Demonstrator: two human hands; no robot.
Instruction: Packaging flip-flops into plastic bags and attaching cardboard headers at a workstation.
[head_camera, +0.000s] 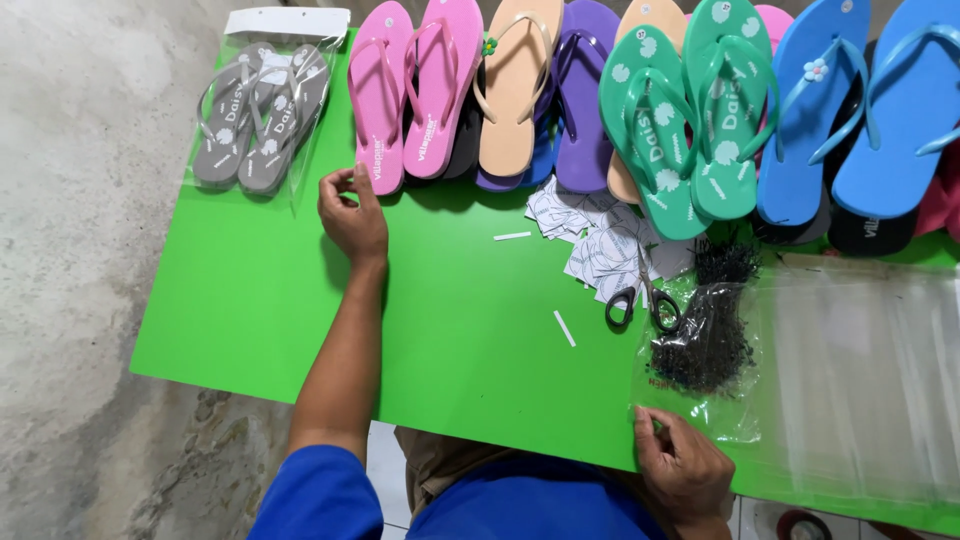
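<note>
- Left of the pink flip-flops (412, 95), one grey pair is lying bagged (258, 115).
- Your left hand (352, 215), fingers curled and holding nothing, is touching the pink pair's heel.
- Far right of them, your right hand (685, 470) is pinching the bag of black ties (705, 350); the other pairs are lying unbagged.

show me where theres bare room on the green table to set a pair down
Bare green runs between the bagged grey pair, the left hand and the scissors. Crowded: the back row of flip-flops, paper tags, black ties bag.
</note>
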